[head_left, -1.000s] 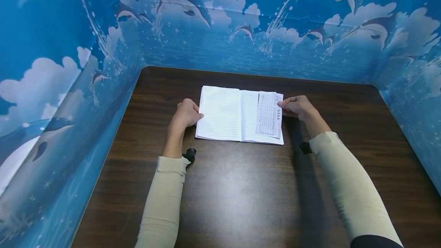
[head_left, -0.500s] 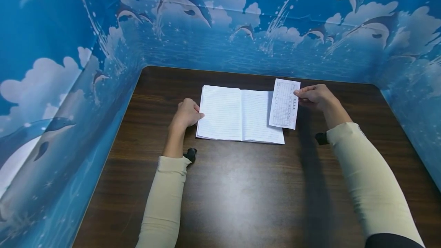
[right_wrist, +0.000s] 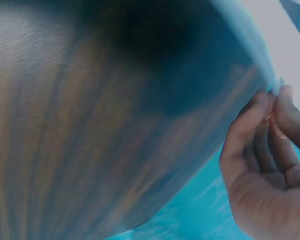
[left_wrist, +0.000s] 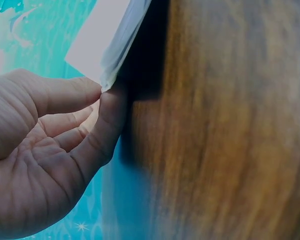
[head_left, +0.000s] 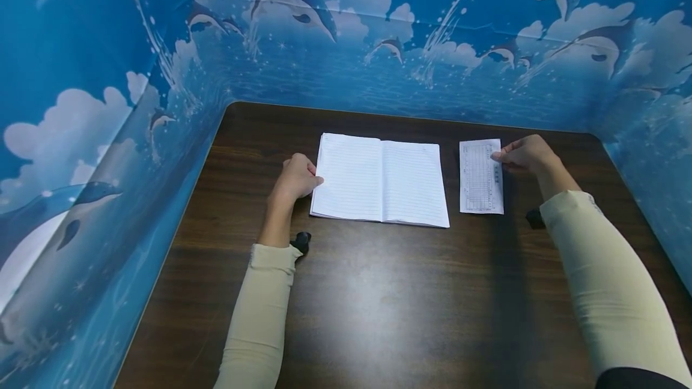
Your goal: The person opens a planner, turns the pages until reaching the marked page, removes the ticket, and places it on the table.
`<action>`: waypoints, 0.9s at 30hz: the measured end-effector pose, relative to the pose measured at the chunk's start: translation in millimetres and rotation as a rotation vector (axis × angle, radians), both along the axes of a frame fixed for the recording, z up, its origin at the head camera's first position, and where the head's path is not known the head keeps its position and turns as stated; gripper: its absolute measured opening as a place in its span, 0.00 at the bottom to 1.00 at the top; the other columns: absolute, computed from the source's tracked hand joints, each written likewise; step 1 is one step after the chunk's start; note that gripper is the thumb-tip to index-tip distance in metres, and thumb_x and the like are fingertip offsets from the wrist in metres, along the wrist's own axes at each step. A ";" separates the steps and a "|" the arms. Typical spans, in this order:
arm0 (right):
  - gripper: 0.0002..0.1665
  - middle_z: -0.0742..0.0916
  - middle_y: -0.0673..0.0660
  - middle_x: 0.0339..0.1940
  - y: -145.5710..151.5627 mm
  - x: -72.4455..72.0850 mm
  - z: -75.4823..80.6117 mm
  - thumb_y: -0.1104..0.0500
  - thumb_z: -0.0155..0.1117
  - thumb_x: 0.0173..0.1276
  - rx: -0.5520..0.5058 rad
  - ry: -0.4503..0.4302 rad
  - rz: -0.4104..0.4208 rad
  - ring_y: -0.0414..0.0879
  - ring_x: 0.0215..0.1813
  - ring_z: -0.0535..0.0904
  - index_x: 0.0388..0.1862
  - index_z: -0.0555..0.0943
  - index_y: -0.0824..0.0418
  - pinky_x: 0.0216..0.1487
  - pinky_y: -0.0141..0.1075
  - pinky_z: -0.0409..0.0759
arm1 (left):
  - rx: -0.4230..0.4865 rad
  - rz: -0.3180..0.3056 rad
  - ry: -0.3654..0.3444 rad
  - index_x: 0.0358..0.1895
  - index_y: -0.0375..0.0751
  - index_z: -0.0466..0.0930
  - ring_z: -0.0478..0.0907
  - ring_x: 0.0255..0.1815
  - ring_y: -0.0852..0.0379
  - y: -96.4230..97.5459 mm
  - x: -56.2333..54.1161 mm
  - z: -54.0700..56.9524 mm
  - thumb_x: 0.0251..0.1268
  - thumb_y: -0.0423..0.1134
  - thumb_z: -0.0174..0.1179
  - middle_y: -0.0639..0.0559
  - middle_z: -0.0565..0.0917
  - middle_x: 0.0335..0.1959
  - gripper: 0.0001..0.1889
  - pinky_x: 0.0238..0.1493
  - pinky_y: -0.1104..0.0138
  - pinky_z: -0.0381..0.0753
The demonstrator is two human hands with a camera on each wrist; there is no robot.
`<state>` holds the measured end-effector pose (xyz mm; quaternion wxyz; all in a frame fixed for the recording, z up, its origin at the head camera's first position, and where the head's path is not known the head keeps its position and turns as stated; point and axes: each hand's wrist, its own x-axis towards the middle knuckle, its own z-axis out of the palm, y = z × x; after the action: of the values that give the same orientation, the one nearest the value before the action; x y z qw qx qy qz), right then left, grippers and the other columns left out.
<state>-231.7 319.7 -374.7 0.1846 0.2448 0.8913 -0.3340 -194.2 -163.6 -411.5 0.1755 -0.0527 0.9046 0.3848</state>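
Observation:
An open notebook (head_left: 351, 179) with lined white pages lies toward the back of the table. My left hand (head_left: 295, 179) pinches its left edge between thumb and forefinger; in the left wrist view the page edges (left_wrist: 112, 60) sit between those fingertips. To the right of the notebook, apart from it, is a printed paper form (head_left: 478, 179) with a table grid. My right hand (head_left: 530, 156) pinches the form's right edge. In the right wrist view the paper (right_wrist: 285, 45) rises from the thumb and forefinger of that hand (right_wrist: 270, 165).
The dark wooden table (head_left: 378, 305) extends around the notebook on all sides. A blue dolphin-print curtain (head_left: 346, 71) stands along its back and sides. Small black devices (head_left: 300, 243) are worn at both wrists.
My right hand has lifted the paper form off the notebook's right page and carried it rightward, over the bare table. The left hand has stayed at the notebook's left edge.

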 end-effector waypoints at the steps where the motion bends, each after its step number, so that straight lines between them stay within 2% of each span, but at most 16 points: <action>1: 0.17 0.86 0.53 0.27 0.9 1.6 -3.9 0.56 0.71 0.77 0.032 -0.002 0.008 0.48 0.34 0.82 0.50 0.82 0.71 0.44 0.42 0.86 | 0.000 0.001 -0.003 0.44 0.31 0.81 0.76 0.40 0.47 0.1 0.5 -0.4 0.77 0.33 0.64 0.39 0.78 0.42 0.06 0.38 0.61 0.75; 4: 0.17 0.86 0.59 0.31 0.7 6.0 -18.0 0.58 0.71 0.77 0.119 0.000 0.025 0.51 0.36 0.81 0.49 0.83 0.74 0.40 0.40 0.86 | -0.004 0.002 -0.007 0.44 0.31 0.81 0.76 0.40 0.47 1.1 2.2 0.4 0.78 0.33 0.64 0.39 0.78 0.41 0.06 0.38 0.61 0.75; 9: 0.15 0.86 0.69 0.48 -4.7 15.0 -37.2 0.58 0.69 0.79 0.186 0.050 0.021 0.60 0.47 0.79 0.49 0.83 0.72 0.42 0.42 0.83 | -0.006 0.003 -0.004 0.44 0.32 0.80 0.77 0.40 0.47 2.1 2.1 2.8 0.78 0.33 0.64 0.39 0.78 0.41 0.06 0.38 0.61 0.75; 13: 0.15 0.83 0.71 0.52 -10.7 20.3 -45.6 0.57 0.65 0.81 0.265 0.107 0.033 0.64 0.50 0.77 0.50 0.80 0.70 0.48 0.54 0.76 | -0.004 0.001 0.004 0.43 0.32 0.80 0.76 0.40 0.47 0.8 0.3 1.9 0.78 0.33 0.64 0.40 0.78 0.40 0.06 0.38 0.60 0.74; 17: 0.18 0.82 0.72 0.54 -14.1 22.5 -50.0 0.56 0.62 0.83 0.326 0.145 0.047 0.66 0.52 0.77 0.57 0.79 0.72 0.58 0.63 0.74 | -0.010 -0.004 0.008 0.44 0.31 0.79 0.75 0.41 0.47 1.1 -0.7 0.8 0.78 0.33 0.64 0.40 0.78 0.41 0.06 0.40 0.60 0.74; 21: 0.22 0.81 0.74 0.57 -15.6 24.2 -52.5 0.56 0.60 0.84 0.325 0.159 0.024 0.68 0.55 0.77 0.62 0.75 0.73 0.65 0.67 0.72 | -0.013 -0.008 0.010 0.45 0.31 0.79 0.76 0.42 0.46 1.9 -0.4 2.8 0.78 0.33 0.64 0.39 0.78 0.42 0.06 0.42 0.59 0.75; 27: 0.24 0.80 0.75 0.61 -17.1 28.9 -56.0 0.55 0.59 0.84 0.294 0.182 -0.004 0.69 0.56 0.76 0.66 0.71 0.72 0.63 0.66 0.72 | -0.018 -0.002 -0.006 0.46 0.31 0.80 0.77 0.43 0.46 2.9 1.3 3.8 0.78 0.33 0.64 0.39 0.79 0.43 0.07 0.41 0.59 0.76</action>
<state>-202.8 302.5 -430.7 0.0646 0.2398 0.9430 -0.2214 -192.9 -160.7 -407.7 0.1780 -0.0542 0.9076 0.3764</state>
